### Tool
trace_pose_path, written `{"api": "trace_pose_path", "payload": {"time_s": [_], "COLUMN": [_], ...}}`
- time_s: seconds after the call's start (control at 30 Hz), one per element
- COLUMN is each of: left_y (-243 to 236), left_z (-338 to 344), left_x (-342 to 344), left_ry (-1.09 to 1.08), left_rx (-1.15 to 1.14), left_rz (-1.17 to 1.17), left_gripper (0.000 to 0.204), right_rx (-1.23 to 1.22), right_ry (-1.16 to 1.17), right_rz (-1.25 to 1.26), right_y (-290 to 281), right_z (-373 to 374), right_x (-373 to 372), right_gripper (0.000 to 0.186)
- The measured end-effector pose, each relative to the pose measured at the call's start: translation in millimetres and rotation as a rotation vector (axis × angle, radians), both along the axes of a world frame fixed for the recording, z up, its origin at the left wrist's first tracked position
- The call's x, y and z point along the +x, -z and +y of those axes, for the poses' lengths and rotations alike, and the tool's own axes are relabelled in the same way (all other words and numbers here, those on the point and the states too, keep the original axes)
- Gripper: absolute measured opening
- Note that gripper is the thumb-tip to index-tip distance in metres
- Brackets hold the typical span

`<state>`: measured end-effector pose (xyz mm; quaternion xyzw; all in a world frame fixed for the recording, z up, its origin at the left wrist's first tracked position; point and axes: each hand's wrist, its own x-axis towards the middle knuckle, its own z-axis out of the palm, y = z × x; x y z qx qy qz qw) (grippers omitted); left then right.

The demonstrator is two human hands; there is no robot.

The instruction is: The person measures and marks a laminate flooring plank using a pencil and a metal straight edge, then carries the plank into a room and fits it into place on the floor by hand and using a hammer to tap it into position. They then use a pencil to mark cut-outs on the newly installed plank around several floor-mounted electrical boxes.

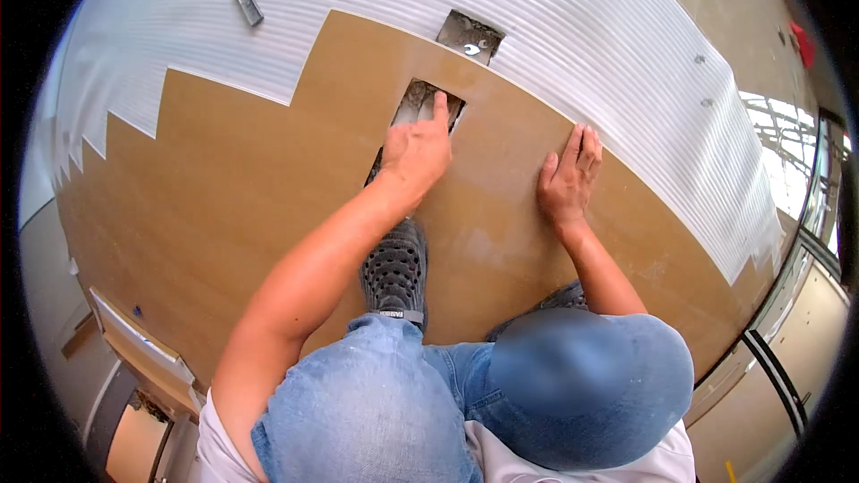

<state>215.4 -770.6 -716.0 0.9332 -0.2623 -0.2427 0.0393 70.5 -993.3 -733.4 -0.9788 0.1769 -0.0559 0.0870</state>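
Note:
Brown floor boards (268, 161) with a stepped far edge cover the floor in front of me. My left hand (417, 154) is at a rectangular cutout (416, 100) in the boards. Its index finger stretches over the opening and the other fingers are partly hidden; I see no tool in it. To the right, my right hand (571, 177) lies flat on the boards with fingers stretched, fingertips at the far edge. Just beyond that edge, a second rectangular hole (472, 36) opens in the white ribbed underlay (573, 27), with small pale pieces inside.
A grey metal bar with a bent end (250, 7) lies on the underlay at far left. My dark perforated shoe (395, 268) stands behind my left wrist, beside another dark gap (374, 167). A dark-framed glass panel (774, 367) stands right; a red item (803, 46) lies far right.

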Motion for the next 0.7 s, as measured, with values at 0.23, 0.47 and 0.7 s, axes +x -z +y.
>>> {"api": "trace_pose_path", "payload": {"time_s": [0.23, 0.47, 0.7], "left_y": [2.0, 4.1, -4.2], "left_z": [3.6, 7.8, 5.3], "left_x": [0.7, 1.2, 5.7], "left_ry": [0.091, 0.068, 0.049], "left_rx": [-0.001, -0.078, -0.065], "left_rz": [-0.155, -0.150, -0.107], "left_gripper": [0.067, 0.067, 0.066], "right_rx": [-0.030, -0.043, -0.042], "right_ry": [0.006, 0.001, 0.003], "right_rz": [0.004, 0.026, 0.017], "right_y": [4.4, 3.4, 3.8], "right_z": [-2.0, -1.3, -3.2], "right_x": [0.3, 0.4, 0.3], "right_gripper": [0.063, 0.065, 0.064]}}
